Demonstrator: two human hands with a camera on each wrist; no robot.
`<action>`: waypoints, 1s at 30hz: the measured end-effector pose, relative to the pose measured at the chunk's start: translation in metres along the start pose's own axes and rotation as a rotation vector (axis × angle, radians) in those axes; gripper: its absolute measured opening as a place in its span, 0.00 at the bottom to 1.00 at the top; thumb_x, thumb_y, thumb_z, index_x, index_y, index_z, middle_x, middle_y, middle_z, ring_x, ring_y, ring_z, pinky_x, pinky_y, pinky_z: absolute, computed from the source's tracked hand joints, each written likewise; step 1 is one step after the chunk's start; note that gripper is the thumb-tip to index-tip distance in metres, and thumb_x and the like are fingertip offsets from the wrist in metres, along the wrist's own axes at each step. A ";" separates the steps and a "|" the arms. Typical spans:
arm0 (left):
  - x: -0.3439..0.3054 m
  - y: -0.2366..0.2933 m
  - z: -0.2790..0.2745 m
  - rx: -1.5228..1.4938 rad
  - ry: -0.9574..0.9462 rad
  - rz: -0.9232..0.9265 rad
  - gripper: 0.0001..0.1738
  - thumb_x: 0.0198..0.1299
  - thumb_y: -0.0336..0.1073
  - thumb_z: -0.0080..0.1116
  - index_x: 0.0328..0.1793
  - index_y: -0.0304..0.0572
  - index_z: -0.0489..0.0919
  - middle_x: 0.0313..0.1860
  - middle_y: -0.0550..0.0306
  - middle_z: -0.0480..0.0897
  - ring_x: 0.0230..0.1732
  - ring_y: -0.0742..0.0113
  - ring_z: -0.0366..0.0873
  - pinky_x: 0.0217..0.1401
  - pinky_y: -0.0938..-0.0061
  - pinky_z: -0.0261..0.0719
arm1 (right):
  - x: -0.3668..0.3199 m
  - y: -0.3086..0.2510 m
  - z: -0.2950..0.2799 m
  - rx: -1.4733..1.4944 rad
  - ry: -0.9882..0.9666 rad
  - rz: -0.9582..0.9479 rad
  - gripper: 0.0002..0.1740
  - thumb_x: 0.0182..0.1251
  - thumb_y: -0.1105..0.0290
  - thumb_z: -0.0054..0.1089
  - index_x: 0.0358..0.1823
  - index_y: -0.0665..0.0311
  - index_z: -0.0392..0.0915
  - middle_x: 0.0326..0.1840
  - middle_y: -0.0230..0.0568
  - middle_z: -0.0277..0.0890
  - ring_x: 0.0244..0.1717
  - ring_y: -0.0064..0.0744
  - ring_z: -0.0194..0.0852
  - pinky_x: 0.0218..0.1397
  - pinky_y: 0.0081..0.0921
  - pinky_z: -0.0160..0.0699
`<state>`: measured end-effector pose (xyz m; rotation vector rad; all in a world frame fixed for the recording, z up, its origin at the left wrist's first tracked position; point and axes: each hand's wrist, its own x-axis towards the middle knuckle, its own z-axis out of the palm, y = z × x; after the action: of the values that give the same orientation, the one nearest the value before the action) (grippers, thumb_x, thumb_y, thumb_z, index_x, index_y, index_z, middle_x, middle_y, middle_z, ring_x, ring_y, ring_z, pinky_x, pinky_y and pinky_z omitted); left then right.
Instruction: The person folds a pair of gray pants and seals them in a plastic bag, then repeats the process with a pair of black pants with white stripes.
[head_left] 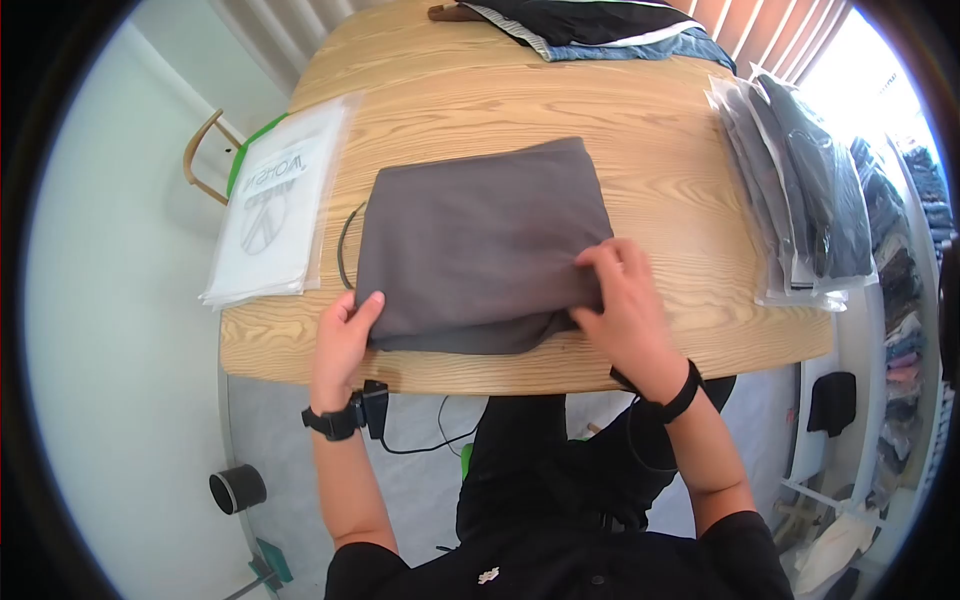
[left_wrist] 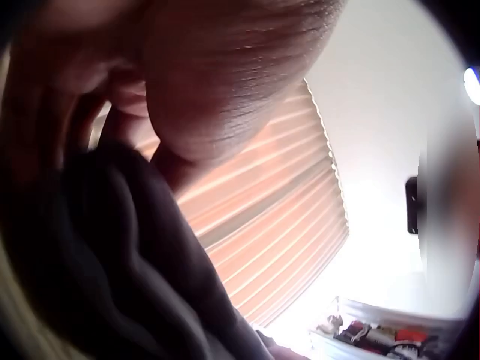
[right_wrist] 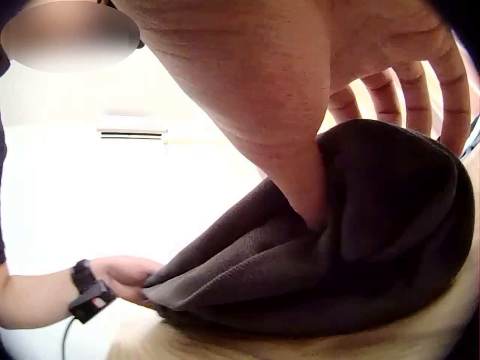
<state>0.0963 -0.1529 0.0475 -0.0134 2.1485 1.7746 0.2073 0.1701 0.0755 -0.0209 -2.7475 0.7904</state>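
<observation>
A folded grey garment (head_left: pixel 480 230) lies on the wooden table in front of me, roughly rectangular with smooth cloth on top. My left hand (head_left: pixel 342 345) grips its near left corner, thumb above and the other fingers hidden beneath. At the near right corner, my right hand (head_left: pixel 632 315) holds the cloth between thumb and bent fingers. The right wrist view shows the thumb pressing into the layered folds of the garment (right_wrist: pixel 247 262), with the other fingers over the far side. Thick rolled folds of the garment (left_wrist: pixel 157 247) sit beneath the left hand in its wrist view.
Flat printed plastic bags (head_left: pixel 275 200) are stacked at the left of the table (head_left: pixel 450 100). Bagged dark garments (head_left: pixel 800 190) lie at the right edge, and more clothes (head_left: pixel 600 25) at the far end. A dark cord (head_left: pixel 343 245) curves out beside the garment's left side.
</observation>
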 end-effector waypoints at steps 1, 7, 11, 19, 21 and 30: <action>-0.005 -0.003 0.004 0.115 -0.015 0.021 0.18 0.67 0.41 0.62 0.51 0.31 0.79 0.44 0.61 0.83 0.44 0.77 0.76 0.50 0.75 0.75 | 0.000 0.004 -0.004 -0.016 0.069 0.101 0.28 0.49 0.75 0.71 0.52 0.62 0.69 0.54 0.48 0.66 0.59 0.52 0.65 0.56 0.42 0.73; -0.058 0.048 0.080 0.713 0.348 0.588 0.16 0.55 0.32 0.67 0.50 0.36 0.79 0.51 0.49 0.79 0.53 0.54 0.76 0.58 0.63 0.74 | -0.031 0.034 -0.022 0.164 0.072 0.455 0.18 0.60 0.69 0.70 0.45 0.67 0.71 0.41 0.47 0.72 0.42 0.43 0.76 0.45 0.33 0.78; -0.045 0.061 0.148 0.765 -0.022 0.859 0.18 0.50 0.29 0.67 0.49 0.40 0.81 0.52 0.52 0.80 0.54 0.50 0.77 0.58 0.62 0.74 | -0.057 0.026 0.007 0.657 0.003 0.341 0.26 0.63 0.69 0.67 0.61 0.66 0.70 0.52 0.44 0.75 0.53 0.35 0.76 0.49 0.28 0.77; -0.006 0.064 0.197 0.910 -0.069 0.994 0.13 0.54 0.25 0.62 0.46 0.41 0.84 0.40 0.58 0.80 0.41 0.58 0.79 0.42 0.66 0.80 | -0.060 0.012 0.040 0.870 0.129 0.213 0.42 0.59 0.75 0.66 0.74 0.71 0.54 0.66 0.49 0.62 0.60 0.39 0.71 0.57 0.32 0.74; -0.010 0.066 0.199 0.906 -0.056 1.047 0.11 0.54 0.25 0.62 0.44 0.41 0.85 0.37 0.59 0.80 0.39 0.59 0.79 0.40 0.68 0.79 | -0.056 0.012 0.042 0.954 0.124 0.227 0.44 0.59 0.78 0.64 0.75 0.70 0.51 0.68 0.50 0.60 0.64 0.40 0.69 0.62 0.34 0.72; -0.020 0.072 0.193 0.840 -0.079 1.223 0.14 0.51 0.22 0.61 0.43 0.43 0.86 0.35 0.60 0.79 0.38 0.61 0.78 0.35 0.69 0.79 | -0.023 -0.001 0.065 1.773 0.224 0.201 0.39 0.58 0.90 0.50 0.73 0.67 0.55 0.71 0.45 0.60 0.72 0.35 0.60 0.73 0.32 0.62</action>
<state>0.1496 0.0423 0.0917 1.8272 2.8530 0.9690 0.2117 0.1338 0.0175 -0.0163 -1.0456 2.6150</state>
